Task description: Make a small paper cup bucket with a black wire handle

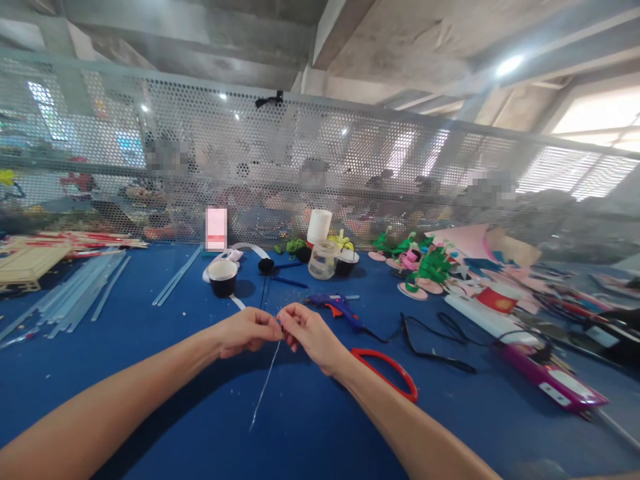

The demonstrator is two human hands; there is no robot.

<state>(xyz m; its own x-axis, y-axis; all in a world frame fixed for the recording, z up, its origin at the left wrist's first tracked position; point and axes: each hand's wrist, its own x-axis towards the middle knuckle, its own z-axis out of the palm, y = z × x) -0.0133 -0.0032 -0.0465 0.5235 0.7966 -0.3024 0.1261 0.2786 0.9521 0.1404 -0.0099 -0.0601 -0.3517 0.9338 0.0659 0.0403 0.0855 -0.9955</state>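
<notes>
A thin, shiny string hangs in the middle, over the blue table. Its top is between the fingertips of both hands. It goes down from there, leaning a bit to the left, and its loose end points back toward the person. The left hand has its thumb and finger pinched tight at the top of the string. The right hand is pinched there too, and the two hands are touching or almost touching. Neither hand looks nearer to the string than the other. The fingers hide the small bit they hold, so I cannot tell how it is tied or bent.

A red loop handle lies to the right, and the right arm is between it and the string. A blue glue gun lies just past the right hand, with a black cord going off to the right. Past the left hand there is a black cup, with a white ribbon beside it. Farther back are a clear jar and white stacked cups. Long clear strips lie far left, and little green crafts stand on the right.
</notes>
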